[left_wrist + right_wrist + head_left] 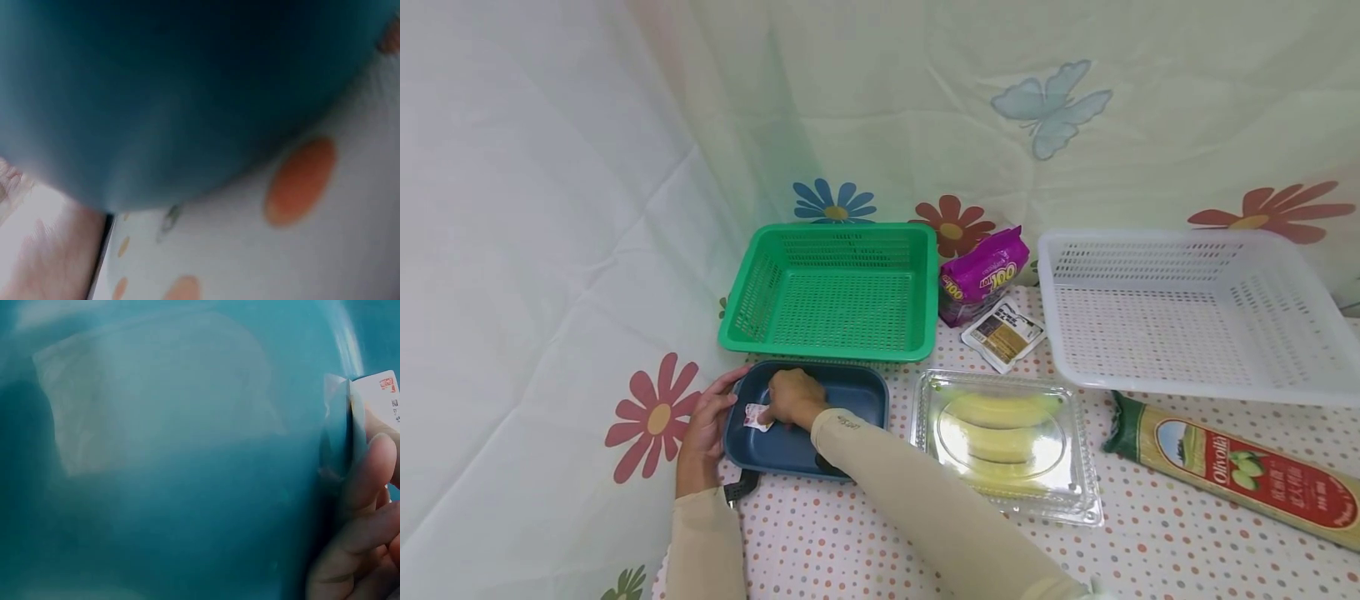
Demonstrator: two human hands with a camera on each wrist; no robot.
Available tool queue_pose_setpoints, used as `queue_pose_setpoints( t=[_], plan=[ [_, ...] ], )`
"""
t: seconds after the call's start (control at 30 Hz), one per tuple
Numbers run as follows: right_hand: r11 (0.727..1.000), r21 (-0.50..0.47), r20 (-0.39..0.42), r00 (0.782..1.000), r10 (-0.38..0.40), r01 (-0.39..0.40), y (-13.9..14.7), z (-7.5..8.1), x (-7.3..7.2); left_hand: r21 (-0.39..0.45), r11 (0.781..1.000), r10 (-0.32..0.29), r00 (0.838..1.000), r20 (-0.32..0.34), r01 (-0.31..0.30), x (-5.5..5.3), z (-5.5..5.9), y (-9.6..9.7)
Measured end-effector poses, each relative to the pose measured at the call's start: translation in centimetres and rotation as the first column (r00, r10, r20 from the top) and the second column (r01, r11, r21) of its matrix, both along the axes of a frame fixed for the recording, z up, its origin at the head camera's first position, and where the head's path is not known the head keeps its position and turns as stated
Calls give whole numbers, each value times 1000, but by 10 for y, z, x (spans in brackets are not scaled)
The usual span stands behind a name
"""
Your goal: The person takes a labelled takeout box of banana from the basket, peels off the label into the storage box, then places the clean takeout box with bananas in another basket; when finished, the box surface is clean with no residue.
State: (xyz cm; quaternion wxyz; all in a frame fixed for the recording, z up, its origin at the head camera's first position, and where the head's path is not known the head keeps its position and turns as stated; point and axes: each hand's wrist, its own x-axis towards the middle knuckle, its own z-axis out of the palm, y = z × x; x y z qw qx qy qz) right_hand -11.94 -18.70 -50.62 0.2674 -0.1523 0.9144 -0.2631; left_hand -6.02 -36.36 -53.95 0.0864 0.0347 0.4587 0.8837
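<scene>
A dark blue rectangular tray sits on the dotted cloth at the left. Inside it, my right hand pinches a small white card-like piece with red print low over the tray's left part. In the right wrist view, thumb and fingers close on the white piece above the glossy blue floor. My left hand holds the tray by its left end, thumb at the rim. Close up in the left wrist view, the tray's blurred outer wall covers most of the picture.
Behind the tray stands a green basket. Right of it are a purple bag and a white-brown sachet. A clear box of bananas, a white basket and a spaghetti pack lie farther right.
</scene>
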Motion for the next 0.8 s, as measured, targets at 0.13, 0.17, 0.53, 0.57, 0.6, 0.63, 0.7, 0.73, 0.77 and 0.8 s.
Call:
queue_pose_setpoints(
  t=[0.13, 0.17, 0.53, 0.57, 0.6, 0.63, 0.7, 0.73, 0.77, 0.8],
  plan=[
    [1000, -4, 3, 1000, 11, -11, 3, -1, 0, -22, 1000, 9, 1000, 6, -9, 0, 0, 1],
    [1000, -4, 4, 1000, 11, -11, 3, -1, 0, -26, 1000, 12, 1000, 9, -12, 0, 0, 1],
    [994, -80, 28, 997, 76, -73, 11, 3, -2, -38, 999, -2, 1000, 10, 2, 0, -1, 1],
    [991, -95, 26, 995, 96, -93, 11, 4, -2, -32, 999, -7, 1000, 6, 7, 0, -1, 0],
    [987, -107, 21, 993, 120, -117, 12, 6, -2, -24, 1000, -10, 1000, 7, 10, 0, -1, 0],
    [984, -116, 18, 990, 140, -137, 13, 8, -2, -18, 1000, -12, 1000, 7, 13, 0, -1, -1],
    [974, -128, 1, 982, 191, -189, 16, 14, 0, -10, 1000, -10, 1000, 19, 10, 0, -1, -1],
    [969, -129, -7, 978, 210, -209, 17, 17, 1, -8, 1000, -10, 1000, 24, 10, 0, -1, -1],
    [965, -128, -11, 973, 228, -228, 18, 21, 2, -10, 1000, -8, 1000, 30, 8, 0, -1, -2],
    [961, -119, -21, 968, 250, -250, 20, 25, 2, -12, 1000, -5, 999, 33, 5, 0, -1, -2]
  ],
)
